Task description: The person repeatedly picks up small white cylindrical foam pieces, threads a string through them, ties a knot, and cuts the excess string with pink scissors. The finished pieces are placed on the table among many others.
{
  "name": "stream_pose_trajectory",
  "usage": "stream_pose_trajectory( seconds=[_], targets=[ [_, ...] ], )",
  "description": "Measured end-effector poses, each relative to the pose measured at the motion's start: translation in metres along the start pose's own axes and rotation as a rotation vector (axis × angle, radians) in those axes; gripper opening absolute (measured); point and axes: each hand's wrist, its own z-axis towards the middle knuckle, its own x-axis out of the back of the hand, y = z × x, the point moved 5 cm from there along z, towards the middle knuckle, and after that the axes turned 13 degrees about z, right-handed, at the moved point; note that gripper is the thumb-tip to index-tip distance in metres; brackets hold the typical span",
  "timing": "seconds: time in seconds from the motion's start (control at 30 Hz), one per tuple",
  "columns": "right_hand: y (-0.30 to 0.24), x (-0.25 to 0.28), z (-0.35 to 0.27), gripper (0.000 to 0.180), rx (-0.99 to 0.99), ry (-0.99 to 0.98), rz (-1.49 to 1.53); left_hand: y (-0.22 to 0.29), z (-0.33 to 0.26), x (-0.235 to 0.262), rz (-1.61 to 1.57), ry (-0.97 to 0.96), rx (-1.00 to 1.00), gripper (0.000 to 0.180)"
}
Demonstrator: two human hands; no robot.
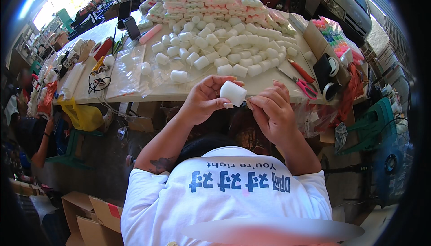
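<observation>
My left hand (205, 98) is closed round a white foam cylinder (233, 93), fingers and thumb gripping its sides just off the table's near edge. My right hand (273, 106) is beside its right end, thumb and fingertips pinched together close to a small dark spot there. Whatever lies in that pinch is too small to make out. Beyond both hands, many similar white foam cylinders (199, 62) spread over the table (173, 88), some lined up in rows. Scissors with pink handles (307, 89) and an orange-handled tool (301, 71) lie to the right of them.
Bagged pastel pieces (211, 1) are stacked at the table's back. Clear plastic bags (125, 73), a tape roll (102, 48) and a pink tube (151, 34) lie left. A cardboard box (327, 50) stands right. Another person's arm (43, 143) shows far left, near a yellow bag (81, 115).
</observation>
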Motion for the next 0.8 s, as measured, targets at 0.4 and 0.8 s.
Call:
stream_pose_trajectory(
  seconds=[0.4, 0.8],
  targets=[
    [-0.0015, -0.0002, 0.0008, 0.017, -0.004, -0.01, 0.001, 0.0005, 0.0009, -0.003, 0.033, 0.024, 0.015, 0.055],
    [-0.0004, -0.0003, -0.0009, 0.019, -0.009, -0.023, -0.027, -0.0006, 0.0015, -0.0048, 0.059, 0.007, 0.0, 0.057]
  ],
)
